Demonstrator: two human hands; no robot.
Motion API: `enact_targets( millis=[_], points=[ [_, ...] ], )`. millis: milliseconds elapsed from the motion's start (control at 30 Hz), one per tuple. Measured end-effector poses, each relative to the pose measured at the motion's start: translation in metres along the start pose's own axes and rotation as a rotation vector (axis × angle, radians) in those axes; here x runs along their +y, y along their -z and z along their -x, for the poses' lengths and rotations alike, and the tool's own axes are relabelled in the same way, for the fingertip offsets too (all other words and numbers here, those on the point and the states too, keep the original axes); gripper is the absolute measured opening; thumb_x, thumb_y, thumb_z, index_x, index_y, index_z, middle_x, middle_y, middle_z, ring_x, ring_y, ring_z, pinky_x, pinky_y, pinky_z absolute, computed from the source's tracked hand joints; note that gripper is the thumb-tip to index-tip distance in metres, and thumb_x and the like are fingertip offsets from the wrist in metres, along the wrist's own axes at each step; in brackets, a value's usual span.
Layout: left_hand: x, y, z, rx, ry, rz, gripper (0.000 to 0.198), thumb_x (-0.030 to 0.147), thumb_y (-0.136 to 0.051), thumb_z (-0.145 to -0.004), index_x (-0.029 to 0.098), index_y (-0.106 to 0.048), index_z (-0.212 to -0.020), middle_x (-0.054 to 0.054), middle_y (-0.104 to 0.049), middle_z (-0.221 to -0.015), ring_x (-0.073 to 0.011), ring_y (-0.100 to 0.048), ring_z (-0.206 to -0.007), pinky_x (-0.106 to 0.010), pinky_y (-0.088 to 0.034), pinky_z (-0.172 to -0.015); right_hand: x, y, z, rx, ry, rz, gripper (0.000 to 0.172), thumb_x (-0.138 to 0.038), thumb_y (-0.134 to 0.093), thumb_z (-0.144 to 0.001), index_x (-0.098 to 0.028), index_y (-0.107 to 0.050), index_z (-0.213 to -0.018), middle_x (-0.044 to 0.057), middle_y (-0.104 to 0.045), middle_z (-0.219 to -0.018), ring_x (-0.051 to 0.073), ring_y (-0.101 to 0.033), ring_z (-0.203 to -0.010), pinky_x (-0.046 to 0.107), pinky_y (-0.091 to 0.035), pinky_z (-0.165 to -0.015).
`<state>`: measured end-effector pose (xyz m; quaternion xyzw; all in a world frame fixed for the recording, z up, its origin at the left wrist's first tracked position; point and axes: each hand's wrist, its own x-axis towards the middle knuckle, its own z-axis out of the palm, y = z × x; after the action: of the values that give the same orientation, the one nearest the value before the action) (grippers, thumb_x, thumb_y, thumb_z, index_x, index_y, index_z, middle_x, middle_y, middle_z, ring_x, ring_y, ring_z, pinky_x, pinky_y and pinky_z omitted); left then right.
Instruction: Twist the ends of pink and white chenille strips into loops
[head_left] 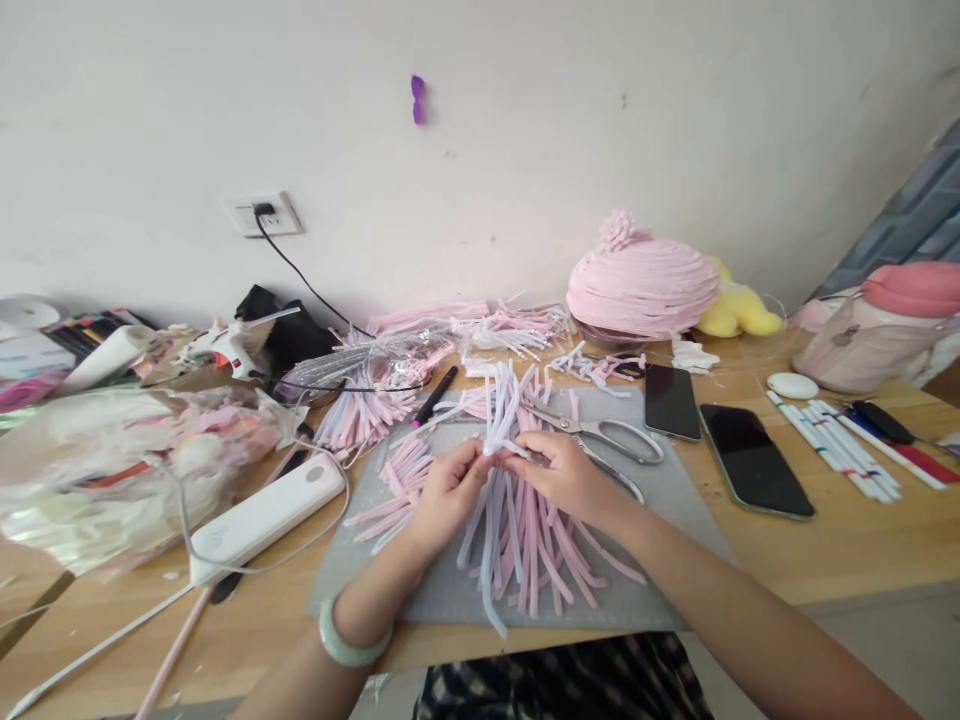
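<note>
Pale strips (495, 437) part hidden; bag (75, 480) cropped.
Fingers (540, 447) cover strips' middle; bag's contents, toward worktop's (847, 550) left end, blurred.

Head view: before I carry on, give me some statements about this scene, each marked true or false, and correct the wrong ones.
1. The left hand and the right hand both grip the pale lilac, fuzzy strips. True.
2. The round, pale green bangle is on the right wrist. False: the bangle is on the left wrist.
3. The silver metal scissors are held in the right hand. False: the scissors lie beside the right hand, over the flat grey mat.
4. The small black plug sits in the white rectangular wall socket. True.
5. Both rectangular black-screened phones lie to the right of the right hand. True.
</note>
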<state>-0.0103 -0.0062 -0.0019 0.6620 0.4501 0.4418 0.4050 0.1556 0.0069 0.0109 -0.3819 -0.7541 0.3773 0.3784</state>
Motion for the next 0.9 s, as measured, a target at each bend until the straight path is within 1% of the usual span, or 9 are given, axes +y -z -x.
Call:
enact_targets(
  millis=[133, 267, 400, 500, 567, 633, 733, 800, 900],
  points=[
    [0.000, -0.004, -0.001, 0.127, 0.124, 0.297, 0.026, 0.042, -0.053, -0.075, 0.019, -0.043, -0.082, 0.011, -0.030, -0.047, -0.0058, -0.024, -0.041, -0.019, -0.020, -0.044, -0.003, 0.000, 0.001, -0.044, -0.116, -0.229, 0.023, -0.033, -0.048, -0.081, -0.014, -0.060, -0.076, -0.002, -0.051, -0.059, 0.007, -0.039, -0.049, 0.020, -0.030, -0.047],
    [0.003, -0.006, -0.002, 0.194, 0.109, 0.267, 0.022, 0.036, -0.058, -0.073, 0.018, -0.046, -0.072, 0.007, -0.043, -0.052, -0.0060, -0.033, -0.045, -0.019, -0.023, -0.044, -0.004, 0.000, 0.000, 0.015, -0.134, -0.363, 0.032, -0.038, -0.037, -0.087, -0.015, -0.058, -0.084, -0.005, -0.044, -0.050, 0.006, -0.036, -0.044, 0.020, -0.030, -0.047],
    [0.007, -0.006, -0.002, 0.196, 0.152, 0.442, 0.020, 0.032, -0.061, -0.070, 0.017, -0.048, -0.070, 0.006, -0.048, -0.054, -0.0032, -0.027, -0.039, -0.019, -0.018, -0.040, 0.000, -0.001, -0.002, -0.152, -0.173, -0.362, 0.028, -0.035, -0.045, -0.083, -0.014, -0.059, -0.072, -0.006, -0.040, -0.045, 0.006, -0.035, -0.041, 0.020, -0.027, -0.044],
    [0.011, -0.006, 0.000, 0.127, 0.215, 0.585, 0.022, 0.031, -0.064, -0.067, 0.016, -0.049, -0.066, 0.006, -0.045, -0.049, -0.0020, -0.023, -0.037, -0.018, -0.014, -0.039, 0.004, -0.004, -0.004, -0.206, -0.214, -0.252, 0.028, -0.032, -0.047, -0.081, -0.013, -0.059, -0.065, -0.006, -0.036, -0.043, 0.005, -0.031, -0.040, 0.020, -0.022, -0.042],
    [0.012, -0.007, 0.002, 0.071, 0.263, 0.621, 0.024, 0.032, -0.066, -0.064, 0.015, -0.049, -0.061, 0.007, -0.041, -0.045, -0.0020, -0.022, -0.037, -0.018, -0.013, -0.039, 0.008, -0.007, -0.005, -0.159, -0.202, -0.169, 0.027, -0.032, -0.048, -0.080, -0.013, -0.060, -0.065, -0.006, -0.034, -0.044, 0.005, -0.030, -0.041, 0.020, -0.021, -0.042],
    [0.013, -0.010, 0.004, -0.006, 0.314, 0.647, 0.026, 0.033, -0.068, -0.061, 0.014, -0.050, -0.059, 0.007, -0.039, -0.042, -0.0023, -0.022, -0.037, -0.018, -0.012, -0.039, 0.010, -0.009, -0.006, -0.109, -0.152, -0.110, 0.025, -0.030, -0.049, -0.079, -0.013, -0.061, -0.064, -0.005, -0.039, -0.047, 0.006, -0.034, -0.045, 0.019, -0.024, -0.045],
    [0.011, -0.015, 0.007, -0.180, 0.408, 0.671, 0.025, 0.032, -0.069, -0.058, 0.013, -0.052, -0.058, 0.006, -0.040, -0.039, -0.0023, -0.023, -0.035, -0.019, -0.010, -0.038, 0.013, -0.013, -0.007, -0.061, -0.060, -0.035, 0.025, -0.027, -0.047, -0.080, -0.014, -0.061, -0.065, -0.003, -0.050, -0.055, 0.008, -0.043, -0.052, 0.019, -0.030, -0.049],
    [0.008, -0.017, 0.007, -0.305, 0.488, 0.668, 0.024, 0.030, -0.069, -0.057, 0.013, -0.053, -0.056, 0.005, -0.041, -0.038, -0.0022, -0.023, -0.033, -0.020, -0.008, -0.038, 0.014, -0.012, -0.007, -0.008, -0.006, 0.039, 0.028, -0.026, -0.044, -0.082, -0.014, -0.060, -0.063, -0.002, -0.051, -0.054, 0.009, -0.045, -0.052, 0.020, -0.031, -0.049],
    [0.005, -0.014, 0.004, -0.358, 0.559, 0.654, 0.023, 0.028, -0.069, -0.055, 0.012, -0.052, -0.054, 0.005, -0.038, -0.037, -0.0020, -0.022, -0.033, -0.020, -0.007, -0.038, 0.015, -0.005, -0.009, 0.143, 0.070, 0.128, 0.029, -0.025, -0.042, -0.083, -0.015, -0.058, -0.061, -0.001, -0.051, -0.052, 0.010, -0.047, -0.051, 0.021, -0.034, -0.052]
  ],
)
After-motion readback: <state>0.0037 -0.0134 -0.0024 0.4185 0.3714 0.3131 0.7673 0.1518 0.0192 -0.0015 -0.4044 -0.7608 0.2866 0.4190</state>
